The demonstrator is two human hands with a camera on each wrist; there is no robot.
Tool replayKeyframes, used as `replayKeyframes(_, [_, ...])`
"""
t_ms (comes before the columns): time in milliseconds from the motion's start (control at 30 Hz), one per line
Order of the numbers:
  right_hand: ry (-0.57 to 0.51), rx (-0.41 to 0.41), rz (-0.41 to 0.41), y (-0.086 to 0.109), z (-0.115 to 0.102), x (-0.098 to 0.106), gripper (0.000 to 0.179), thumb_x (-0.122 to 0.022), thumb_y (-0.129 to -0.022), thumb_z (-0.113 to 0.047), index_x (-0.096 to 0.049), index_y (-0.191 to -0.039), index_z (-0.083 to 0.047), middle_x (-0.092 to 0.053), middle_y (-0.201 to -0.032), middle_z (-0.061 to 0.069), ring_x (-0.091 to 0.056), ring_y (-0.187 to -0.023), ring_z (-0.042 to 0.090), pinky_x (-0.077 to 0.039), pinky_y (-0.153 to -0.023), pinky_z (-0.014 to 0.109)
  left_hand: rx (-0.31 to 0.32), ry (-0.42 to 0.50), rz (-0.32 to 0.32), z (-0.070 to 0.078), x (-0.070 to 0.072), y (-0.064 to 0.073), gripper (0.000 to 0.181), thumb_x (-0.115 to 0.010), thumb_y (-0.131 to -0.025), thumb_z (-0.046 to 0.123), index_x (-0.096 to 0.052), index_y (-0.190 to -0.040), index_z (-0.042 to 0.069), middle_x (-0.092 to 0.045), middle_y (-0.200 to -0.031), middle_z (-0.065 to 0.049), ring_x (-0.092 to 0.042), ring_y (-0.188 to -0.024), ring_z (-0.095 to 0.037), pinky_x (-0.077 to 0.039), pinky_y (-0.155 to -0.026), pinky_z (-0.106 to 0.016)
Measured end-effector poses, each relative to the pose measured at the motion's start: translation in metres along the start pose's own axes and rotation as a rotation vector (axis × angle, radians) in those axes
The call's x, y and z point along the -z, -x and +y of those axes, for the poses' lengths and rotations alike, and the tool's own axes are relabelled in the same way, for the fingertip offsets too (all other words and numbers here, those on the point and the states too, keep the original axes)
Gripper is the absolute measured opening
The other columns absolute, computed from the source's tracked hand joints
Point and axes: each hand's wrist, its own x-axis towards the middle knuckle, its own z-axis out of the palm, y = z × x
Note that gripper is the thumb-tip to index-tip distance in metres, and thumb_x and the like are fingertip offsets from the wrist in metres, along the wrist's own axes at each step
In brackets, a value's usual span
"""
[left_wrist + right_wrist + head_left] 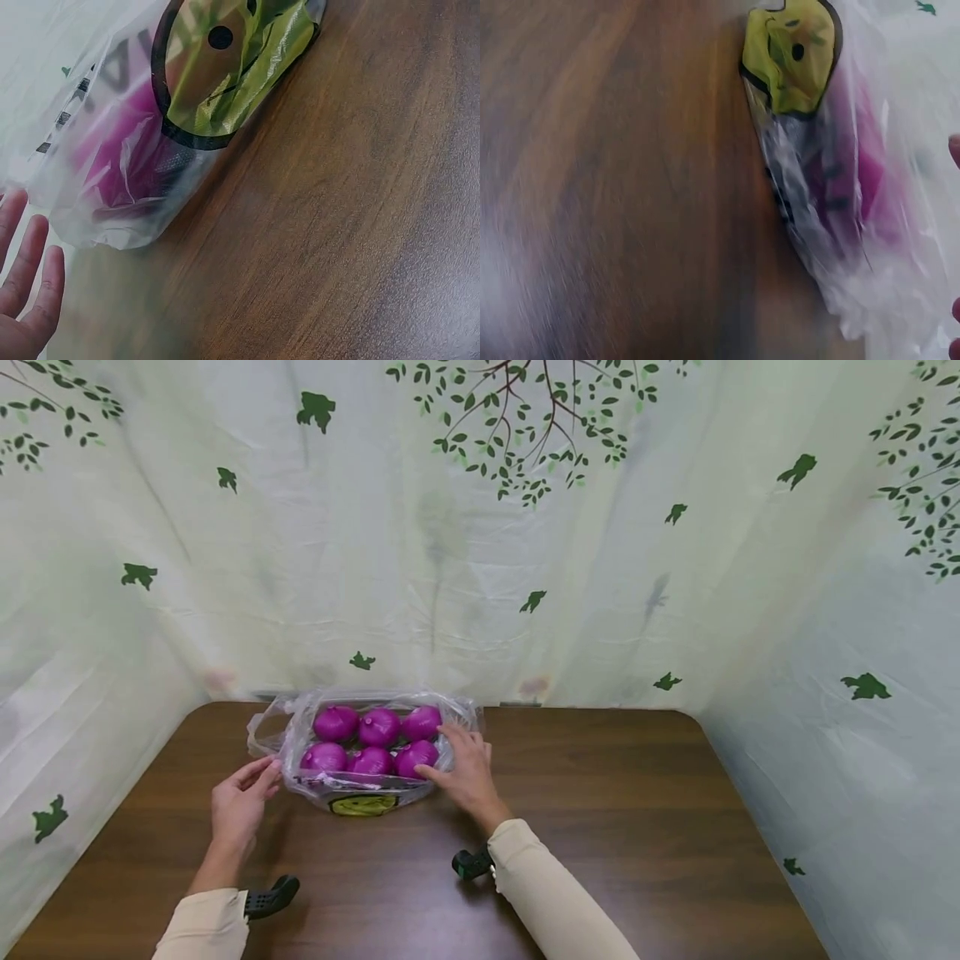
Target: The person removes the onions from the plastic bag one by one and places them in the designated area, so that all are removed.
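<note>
Several purple-red onions (379,727) sit in two rows inside a clear plastic bag (459,714), in what looks like a dark tray. A yellow printed face (363,805) shows on the bag's near side. My left hand (238,797) pinches the bag's left edge near its loop handle (262,727) between thumb and forefinger; the other fingers (28,262) extend in the left wrist view. At the right end, my right hand (471,772) reaches over the bag with thumb and fingers spread, touching around the nearest onions. Only its fingertips (955,307) enter the right wrist view.
The brown wooden table (600,827) has rounded far corners. A pale curtain (480,568) printed with green leaves stands behind it and along both sides. The bag lies close to the table's far edge. Black devices (272,897) are strapped to both wrists.
</note>
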Motion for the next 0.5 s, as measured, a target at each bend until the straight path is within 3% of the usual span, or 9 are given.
replayKeyframes(233, [0.047,-0.007,0.068,0.000,-0.007,-0.014,0.066,-0.080,-0.076,-0.042,-0.058,-0.128,-0.008,-0.057,-0.132,0.008,-0.048,-0.113,0.026,-0.035,-0.091,0.044,0.024,-0.023,0.019,0.004,0.004,-0.001,0.039,-0.070,-0.088,0.025,-0.065,-0.119,0.000,-0.065,-0.076,0.017,-0.065,-0.073,0.000,-0.052,-0.069,-0.012])
replayKeyframes(500, [0.044,-0.031,0.100,0.000,-0.010,-0.022,0.063,-0.080,-0.076,-0.042,-0.059,-0.127,-0.010,-0.059,-0.129,0.006,-0.049,-0.112,0.025,-0.034,-0.095,0.051,0.016,-0.009,0.022,0.004,0.006,-0.001,0.022,-0.068,-0.089,0.025,-0.073,-0.105,0.010,-0.066,-0.076,0.016,-0.066,-0.073,-0.001,-0.050,-0.069,-0.009])
